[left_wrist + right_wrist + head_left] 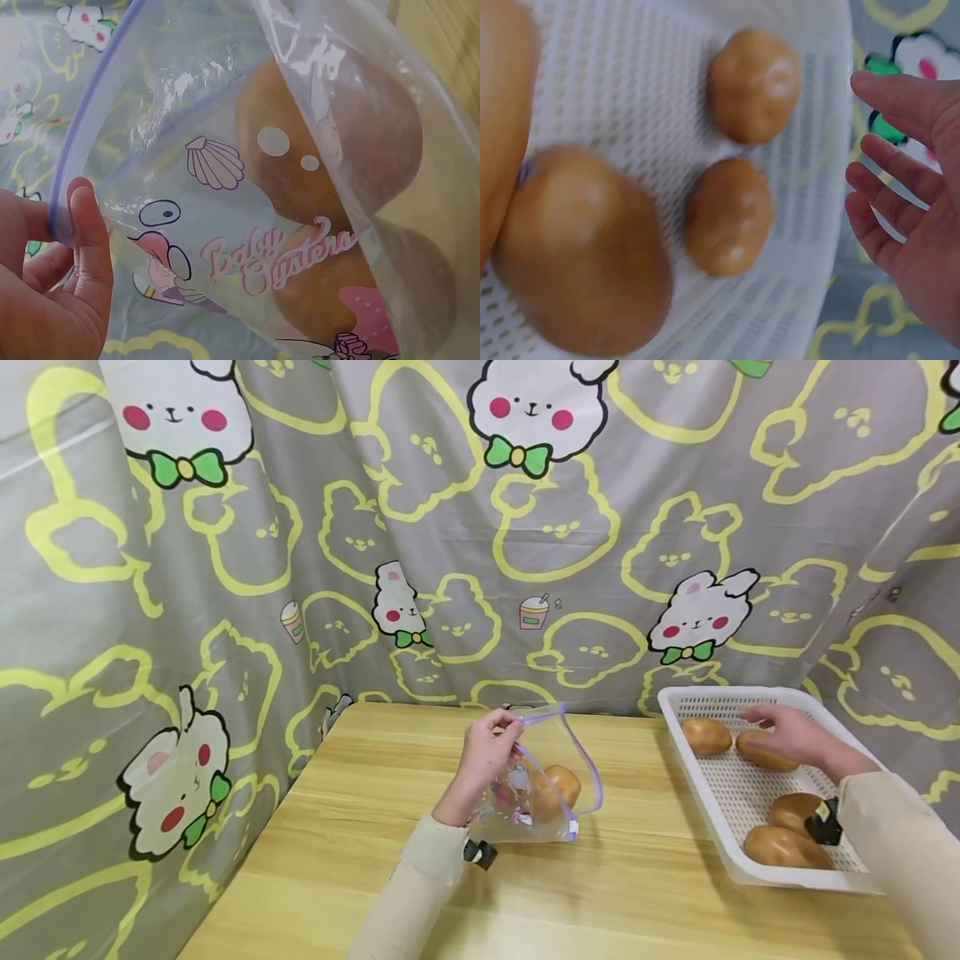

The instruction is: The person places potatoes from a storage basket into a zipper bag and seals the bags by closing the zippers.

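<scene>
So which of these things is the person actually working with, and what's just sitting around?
In use:
- clear zip bag, its rim pinched by the left hand
- potatoes in the bag
- white basket of potatoes, under the open right hand

Just there:
- wooden table
- bunny-print cloth

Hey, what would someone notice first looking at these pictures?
Probably the clear zip bag printed with cartoons in the middle of the wooden table, its rim pinched by the left hand, with potatoes inside. Next, the white perforated basket at the right holding four more potatoes, where the right hand hovers open over one of them. Behind it all hangs a grey curtain with bunny figures.
</scene>
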The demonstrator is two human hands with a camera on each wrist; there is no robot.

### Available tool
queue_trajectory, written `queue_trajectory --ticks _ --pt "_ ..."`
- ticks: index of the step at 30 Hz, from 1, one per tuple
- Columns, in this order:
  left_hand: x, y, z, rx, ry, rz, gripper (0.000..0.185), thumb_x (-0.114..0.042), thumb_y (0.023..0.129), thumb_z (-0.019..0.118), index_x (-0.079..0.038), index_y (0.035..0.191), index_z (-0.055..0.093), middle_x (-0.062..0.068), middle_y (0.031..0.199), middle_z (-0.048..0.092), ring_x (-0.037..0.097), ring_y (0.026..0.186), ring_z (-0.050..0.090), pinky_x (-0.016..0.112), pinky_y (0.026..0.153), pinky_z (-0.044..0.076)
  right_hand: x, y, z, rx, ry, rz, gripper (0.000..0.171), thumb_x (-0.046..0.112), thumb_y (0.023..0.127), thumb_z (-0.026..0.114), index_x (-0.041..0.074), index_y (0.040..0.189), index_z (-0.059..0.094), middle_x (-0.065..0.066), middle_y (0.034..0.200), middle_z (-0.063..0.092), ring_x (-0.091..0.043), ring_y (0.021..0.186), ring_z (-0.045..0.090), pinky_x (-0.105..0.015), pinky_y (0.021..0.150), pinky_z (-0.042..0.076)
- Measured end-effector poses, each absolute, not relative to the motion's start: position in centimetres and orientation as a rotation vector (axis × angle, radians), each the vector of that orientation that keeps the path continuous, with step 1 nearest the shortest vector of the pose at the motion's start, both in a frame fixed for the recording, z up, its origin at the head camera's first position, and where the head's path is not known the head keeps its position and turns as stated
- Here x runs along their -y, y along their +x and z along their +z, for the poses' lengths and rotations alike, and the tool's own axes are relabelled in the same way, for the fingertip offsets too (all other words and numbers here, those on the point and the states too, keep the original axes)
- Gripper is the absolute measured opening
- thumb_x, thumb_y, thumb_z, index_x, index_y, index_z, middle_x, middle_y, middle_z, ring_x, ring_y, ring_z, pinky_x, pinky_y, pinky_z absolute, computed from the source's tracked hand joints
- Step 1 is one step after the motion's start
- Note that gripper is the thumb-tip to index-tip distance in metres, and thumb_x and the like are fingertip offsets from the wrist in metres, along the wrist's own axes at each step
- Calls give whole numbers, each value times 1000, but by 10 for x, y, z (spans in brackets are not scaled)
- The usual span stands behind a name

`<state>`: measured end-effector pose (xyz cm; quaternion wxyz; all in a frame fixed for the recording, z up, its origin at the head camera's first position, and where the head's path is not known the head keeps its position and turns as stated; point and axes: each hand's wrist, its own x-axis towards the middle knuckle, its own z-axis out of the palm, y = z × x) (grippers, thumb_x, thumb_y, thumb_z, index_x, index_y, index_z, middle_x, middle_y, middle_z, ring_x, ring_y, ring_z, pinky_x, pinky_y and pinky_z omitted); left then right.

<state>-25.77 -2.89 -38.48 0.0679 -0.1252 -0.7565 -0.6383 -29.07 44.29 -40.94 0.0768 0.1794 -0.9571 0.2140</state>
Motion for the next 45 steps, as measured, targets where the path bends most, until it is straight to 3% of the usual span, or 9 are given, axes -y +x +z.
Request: queue_trajectory --ticks 5,12,20,26,38,45 --pt "30 -250 -371 2298 -400 -1929 15 -3 94 57 9 98 63 28 91 59 22 55 62 53 62 55 -466 -293 -421 2942 458 673 52 14 80 75 -15 117 54 -38 113 53 -54 98 51 -60 78 46" --pt "30 -235 -356 2296 -451 -1906 14 1 93 56 12 96 63 23 84 59 42 63 63 53 62 55 -485 -294 -434 3020 410 694 62 19 75 79 -15 119 52 -41 116 49 -60 101 46 -63 79 45" --pt "32 -236 -357 2299 -459 -1920 14 1 92 56 12 97 63 28 88 59 48 66 61 56 63 54 -497 -297 -445 3040 369 638 73 19 71 82 -18 121 44 -47 119 41 -63 103 42 -65 81 40" --pt "32 -237 -357 2306 -456 -1926 14 1 92 56 12 97 63 26 88 59 40 60 61 57 62 54 -498 -297 -454 3033 387 673 76 14 69 83 -21 122 42 -47 120 39 -62 108 37 -67 87 34" --pt "35 -237 -355 2338 -428 -1906 13 0 92 57 11 97 63 23 87 59 21 54 59 53 61 56 -497 -299 -458 3113 334 705 81 19 73 80 -20 128 35 -48 118 39 -59 104 42 -67 83 38" --pt "37 -237 -356 2337 -427 -1903 13 0 92 57 11 97 63 23 86 59 22 54 59 54 61 55 -496 -300 -458 3111 359 718 77 19 76 77 -20 128 35 -47 121 38 -62 104 40 -66 83 40"
